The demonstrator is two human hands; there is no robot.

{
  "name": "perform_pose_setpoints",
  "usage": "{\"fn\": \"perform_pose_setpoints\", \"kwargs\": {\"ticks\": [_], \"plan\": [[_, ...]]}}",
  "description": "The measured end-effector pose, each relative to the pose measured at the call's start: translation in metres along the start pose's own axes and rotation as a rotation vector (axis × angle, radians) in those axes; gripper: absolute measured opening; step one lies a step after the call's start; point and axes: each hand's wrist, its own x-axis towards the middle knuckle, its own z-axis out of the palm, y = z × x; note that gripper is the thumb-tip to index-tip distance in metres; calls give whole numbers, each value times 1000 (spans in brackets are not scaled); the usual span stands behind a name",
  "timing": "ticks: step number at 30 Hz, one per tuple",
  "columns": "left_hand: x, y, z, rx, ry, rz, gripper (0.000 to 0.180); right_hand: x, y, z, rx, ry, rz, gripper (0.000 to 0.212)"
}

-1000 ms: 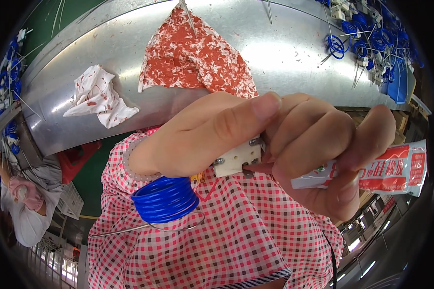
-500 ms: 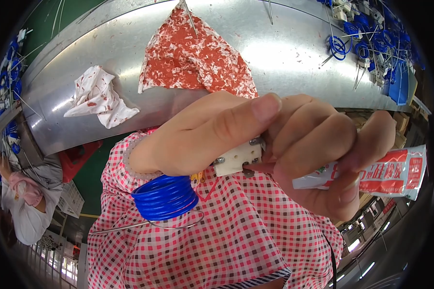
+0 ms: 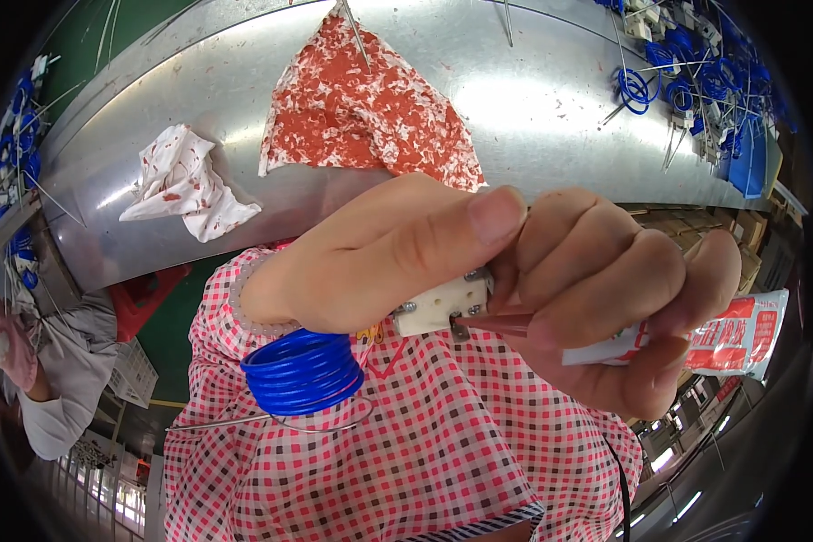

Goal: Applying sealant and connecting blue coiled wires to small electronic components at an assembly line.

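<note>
Your right hand grips the tube nearly level, tail to the right, nozzle pointing left at the white block your left hand holds before your checked smock, beside the blue coil.

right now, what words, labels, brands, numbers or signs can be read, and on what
Tube in the right hand: large red-and-white printing, partly covered; I won't transcribe it.
Same tube, far end: fine print, too small to read.
White block: no lettering visible.
</note>
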Motion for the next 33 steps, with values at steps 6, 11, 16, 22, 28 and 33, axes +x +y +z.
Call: {"fn": "perform_pose_setpoints", "kwargs": {"ticks": [6, 11, 16, 22, 28, 33], "plan": [[-1, -4, -1, -4, -25, -29, 50, -3, -7, -4, -2, -28, 42, 17], [0, -8, -1, 9, -15, 11, 50, -4, -9, -6, 16, -28, 60, 17], [1, 2, -5, 34, -11, -73, 52, 0, 0, -3, 80, 45, 33, 21], [27, 6, 2, 210, 220, 63, 73, 17, -5, -13, 67, 300, -160, 23], [81, 66, -12, -267, 552, 368, 52, 28, -27, -74, -268, 805, -378, 17], [201, 190, -36, -127, -78, 539, 36, 16, -47, -105, -324, 1034, -431, 14]]}}
